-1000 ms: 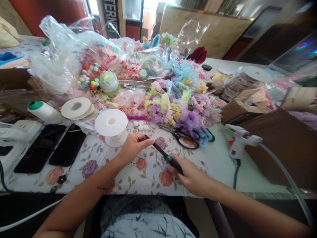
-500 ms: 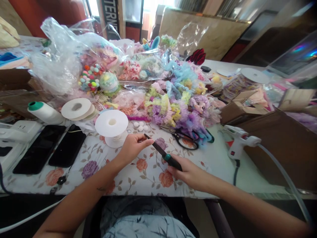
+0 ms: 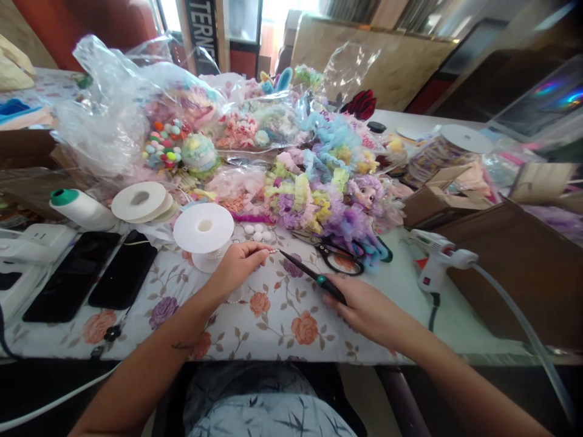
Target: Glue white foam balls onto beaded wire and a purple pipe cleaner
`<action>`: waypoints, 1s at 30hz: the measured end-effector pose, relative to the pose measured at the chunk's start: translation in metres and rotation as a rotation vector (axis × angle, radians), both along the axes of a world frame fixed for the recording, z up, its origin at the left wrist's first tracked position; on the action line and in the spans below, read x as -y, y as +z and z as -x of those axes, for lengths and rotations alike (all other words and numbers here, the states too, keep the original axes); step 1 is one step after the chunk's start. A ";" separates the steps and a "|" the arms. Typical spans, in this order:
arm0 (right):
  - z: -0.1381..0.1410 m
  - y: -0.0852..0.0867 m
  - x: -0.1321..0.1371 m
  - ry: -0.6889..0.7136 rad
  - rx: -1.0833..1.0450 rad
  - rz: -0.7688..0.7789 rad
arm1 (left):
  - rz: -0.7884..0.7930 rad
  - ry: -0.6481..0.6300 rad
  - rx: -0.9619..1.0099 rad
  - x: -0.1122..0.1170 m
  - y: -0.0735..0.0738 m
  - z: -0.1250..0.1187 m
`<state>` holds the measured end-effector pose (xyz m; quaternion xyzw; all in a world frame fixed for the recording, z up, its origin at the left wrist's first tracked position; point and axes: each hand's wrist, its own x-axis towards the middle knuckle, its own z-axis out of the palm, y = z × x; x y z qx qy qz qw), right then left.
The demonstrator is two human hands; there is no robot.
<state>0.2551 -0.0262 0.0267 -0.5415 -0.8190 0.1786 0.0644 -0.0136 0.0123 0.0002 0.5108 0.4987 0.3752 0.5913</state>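
My right hand [image 3: 364,309] grips the handle of a thin black tool [image 3: 306,274] with a green band, its tip pointing left and up. My left hand [image 3: 237,265] pinches something tiny, pale like a bead, at its fingertips, just left of the tool's tip and a little apart from it. A white spool [image 3: 204,229] wound with pearl string stands just left of that hand. A few loose white beads [image 3: 257,232] lie beyond it on the floral tablecloth [image 3: 255,328].
Black scissors [image 3: 337,258] and a white glue gun [image 3: 435,258] lie to the right. Cardboard boxes [image 3: 514,255] fill the right side. Pastel ruffles with a doll [image 3: 367,193], plastic bags [image 3: 118,103], tape rolls [image 3: 141,201], thread cone [image 3: 79,207] and two phones [image 3: 98,273] crowd the rest.
The tool has slid right and its tip has drawn away from my left fingers. My left hand has lowered slightly and keeps its pinch.
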 end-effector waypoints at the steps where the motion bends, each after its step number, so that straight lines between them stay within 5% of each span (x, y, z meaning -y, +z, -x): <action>1: -0.001 -0.003 -0.001 0.006 0.075 -0.018 | 0.020 0.004 0.020 0.000 0.000 0.000; 5: -0.001 -0.011 -0.003 -0.023 0.303 -0.007 | 0.027 0.036 0.080 -0.001 0.003 -0.001; 12: 0.015 -0.016 -0.002 -0.052 0.399 -0.253 | -0.004 0.019 0.136 0.000 0.005 -0.003; 17: 0.031 -0.007 -0.004 0.003 0.032 -0.420 | -0.085 -0.001 0.021 0.002 0.004 -0.003; 21: 0.056 -0.004 -0.011 0.017 -0.396 -0.278 | -0.185 -0.018 -0.080 0.004 0.004 -0.003; 30: 0.087 -0.011 -0.026 -0.016 -0.516 -0.165 | -0.262 -0.025 -0.187 0.006 0.008 -0.004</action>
